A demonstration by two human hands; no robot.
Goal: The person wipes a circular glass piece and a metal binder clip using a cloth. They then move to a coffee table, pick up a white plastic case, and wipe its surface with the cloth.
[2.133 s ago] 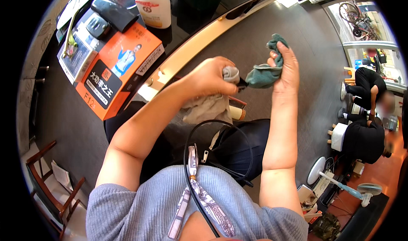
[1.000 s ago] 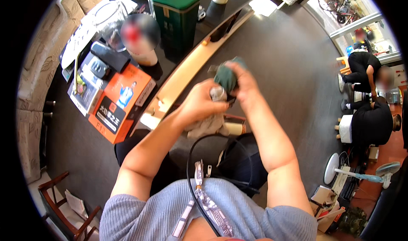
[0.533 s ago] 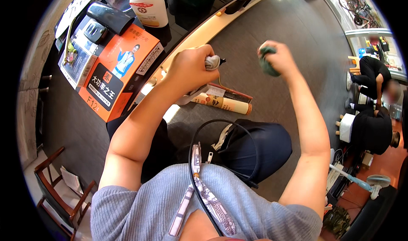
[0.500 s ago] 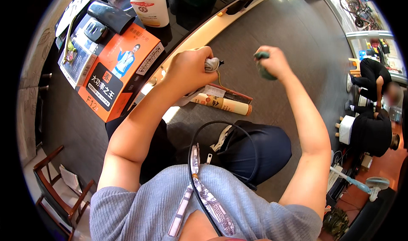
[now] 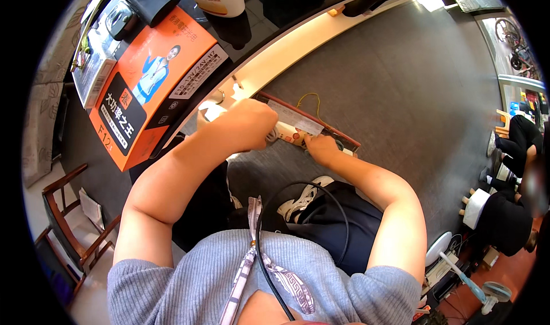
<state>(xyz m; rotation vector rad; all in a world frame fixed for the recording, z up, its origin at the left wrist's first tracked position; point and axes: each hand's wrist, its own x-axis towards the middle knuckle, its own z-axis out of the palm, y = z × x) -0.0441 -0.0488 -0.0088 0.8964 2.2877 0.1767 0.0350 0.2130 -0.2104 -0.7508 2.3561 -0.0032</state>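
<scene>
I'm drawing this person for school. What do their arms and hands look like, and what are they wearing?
Both arms are bare from the short sleeves down. The left hand and right hand wear no gloves, and no rings or watch show. The top is a grey ribbed knit shirt. A patterned lanyard and a thin black cable hang from the neck.

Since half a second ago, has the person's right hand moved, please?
Yes. The right hand has come down from mid-air, where it held a green cloth, to the long red-edged package on the grey floor, close beside the left hand.
</scene>
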